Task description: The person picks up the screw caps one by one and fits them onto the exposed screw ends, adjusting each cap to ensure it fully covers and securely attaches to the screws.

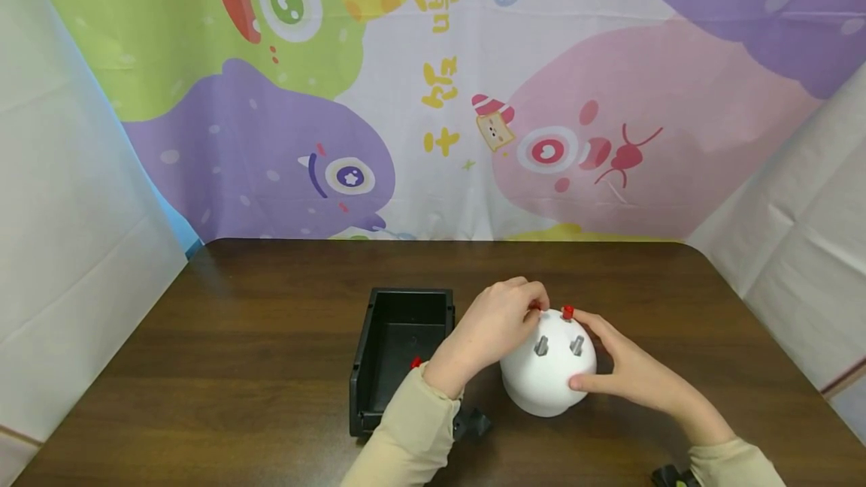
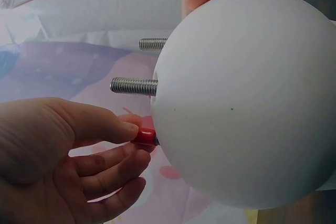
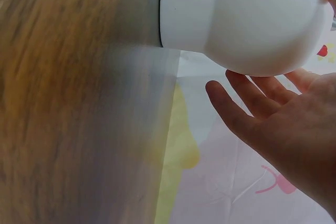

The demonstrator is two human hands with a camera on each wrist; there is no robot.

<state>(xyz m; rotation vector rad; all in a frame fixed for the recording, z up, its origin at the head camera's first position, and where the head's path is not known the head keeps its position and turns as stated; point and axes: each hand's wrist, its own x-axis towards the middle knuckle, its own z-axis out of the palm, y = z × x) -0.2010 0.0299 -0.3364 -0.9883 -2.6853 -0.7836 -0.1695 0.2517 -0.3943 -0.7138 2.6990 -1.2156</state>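
Observation:
A white rounded dome (image 1: pixel 544 385) on a short base stands on the table, with metal threaded studs (image 1: pixel 576 345) sticking out of its top. My left hand (image 1: pixel 497 325) is at the dome's upper left. Its thumb and forefinger pinch a small red cap (image 2: pixel 145 136) at the end of one stud, as the left wrist view shows. Around the dome's right side, my right hand (image 1: pixel 632 370) grips it, thumb in front and fingers behind. Another red cap (image 1: pixel 567 312) sits on a far stud. Two nearer studs are bare.
Left of the dome is a black open bin (image 1: pixel 360 374), partly covered by my left forearm. Inside it lies a red piece (image 1: pixel 416 361). The brown wooden table (image 1: pixel 237 367) reaches back to a printed cloth curtain (image 1: pixel 446 194), with white cloth at both sides.

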